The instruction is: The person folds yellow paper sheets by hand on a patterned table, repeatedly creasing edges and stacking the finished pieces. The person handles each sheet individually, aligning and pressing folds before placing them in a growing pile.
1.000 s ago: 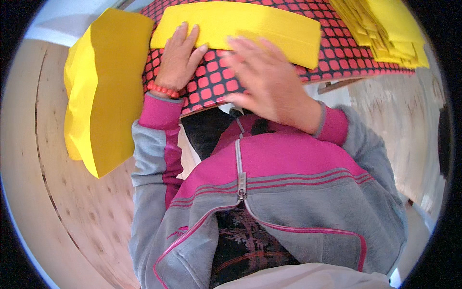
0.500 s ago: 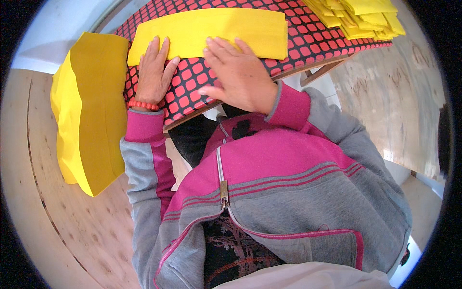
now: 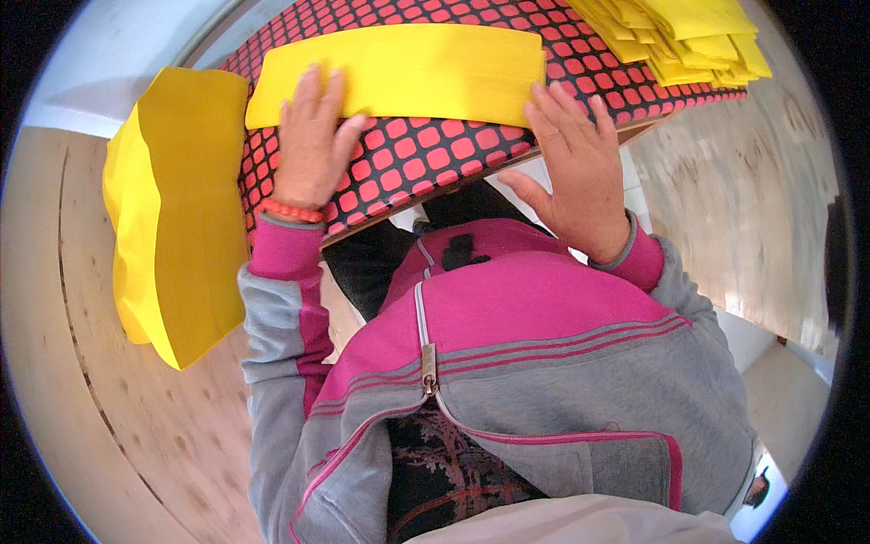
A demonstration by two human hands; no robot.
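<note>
A folded yellow cloth strip lies flat across a table covered in a red and black patterned cloth. My left hand, with a red bead bracelet at the wrist, rests its outstretched fingertips on the strip's near left part. At the strip's right end is my right hand, fingers extended and thumb spread, the fingertips at the near right corner. Neither hand grips anything.
To the left, a larger yellow cloth piece hangs beside the table. Several folded yellow cloths are piled at the far right corner. Wooden boards stand on the right, and more wood panelling lies at the lower left.
My right hand has slid right from the strip's middle to its right end. My left hand has shifted slightly right along the near edge.
</note>
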